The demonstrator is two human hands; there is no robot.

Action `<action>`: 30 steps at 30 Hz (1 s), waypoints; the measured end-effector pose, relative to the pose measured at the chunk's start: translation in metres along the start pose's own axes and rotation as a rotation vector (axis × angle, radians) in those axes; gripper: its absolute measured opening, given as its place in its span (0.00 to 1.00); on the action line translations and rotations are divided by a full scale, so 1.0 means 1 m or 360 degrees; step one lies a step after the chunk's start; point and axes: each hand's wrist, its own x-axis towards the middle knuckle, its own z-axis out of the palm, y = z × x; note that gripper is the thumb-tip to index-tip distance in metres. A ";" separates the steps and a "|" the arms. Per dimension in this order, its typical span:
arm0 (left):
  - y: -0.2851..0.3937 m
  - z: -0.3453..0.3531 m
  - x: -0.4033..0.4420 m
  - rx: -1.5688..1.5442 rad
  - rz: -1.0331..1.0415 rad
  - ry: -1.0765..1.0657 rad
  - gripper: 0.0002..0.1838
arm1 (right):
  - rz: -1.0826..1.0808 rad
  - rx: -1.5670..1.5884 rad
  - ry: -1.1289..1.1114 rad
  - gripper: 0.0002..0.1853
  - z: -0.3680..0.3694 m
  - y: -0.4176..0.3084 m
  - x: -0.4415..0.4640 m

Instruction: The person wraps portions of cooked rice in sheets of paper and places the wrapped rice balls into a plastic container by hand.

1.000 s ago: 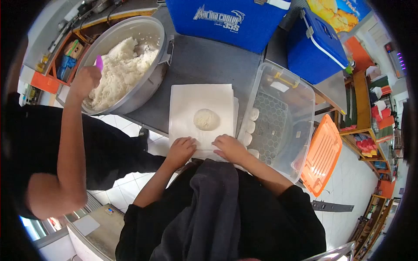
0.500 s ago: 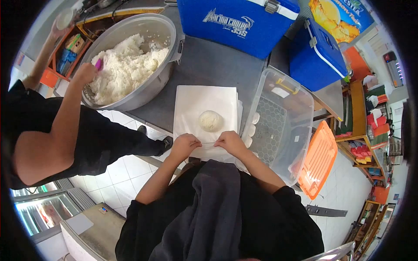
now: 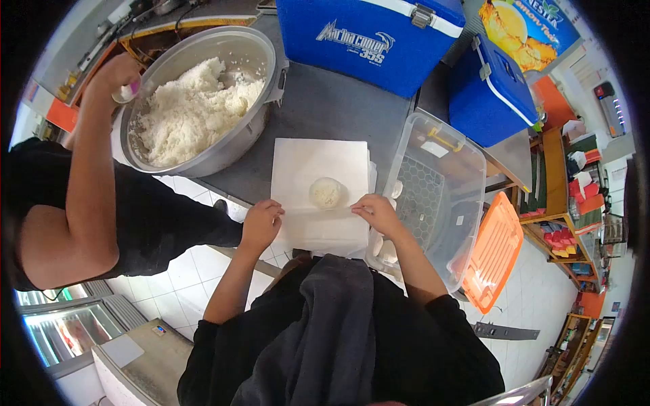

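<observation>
A rounded mound of white rice [image 3: 326, 193] sits on a stack of white paper sheets [image 3: 298, 159] on the dark table. My left hand [image 3: 261, 223] is closed in a pinch at the left edge of the top sheet. On the other side, my right hand [image 3: 377, 213] pinches the sheet's right edge, close to the mound. Between my hands the near part of the sheet is raised and folded toward the rice, partly over its near side. The fingertips of both hands are partly hidden.
A large metal pot [image 3: 261, 111] of rice stands at the left; a co-worker's hand [image 3: 118, 74] holds a scoop over its rim. At the right is a clear plastic bin [image 3: 467, 183] with white wrapped pieces inside. An orange lid [image 3: 496, 254] leans beyond it. Blue coolers [image 3: 365, 40] stand behind.
My hands have moved away from me and farther apart, carrying the sheet's near edge up to the rice. The co-worker's hand with the scoop has risen from the rice to the pot's rim.
</observation>
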 end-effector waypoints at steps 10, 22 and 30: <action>-0.043 0.031 0.025 -0.0651 -0.0572 0.0106 0.07 | 0.0504 0.0080 0.0138 0.15 0.015 0.031 0.030; 0.052 0.060 0.004 0.0511 0.0670 -0.0185 0.26 | 0.0397 -0.0006 0.0390 0.16 0.023 0.031 0.018; 0.053 0.077 0.017 0.0324 0.0395 -0.0079 0.29 | 0.0315 -0.0582 0.0309 0.17 -0.010 0.004 -0.010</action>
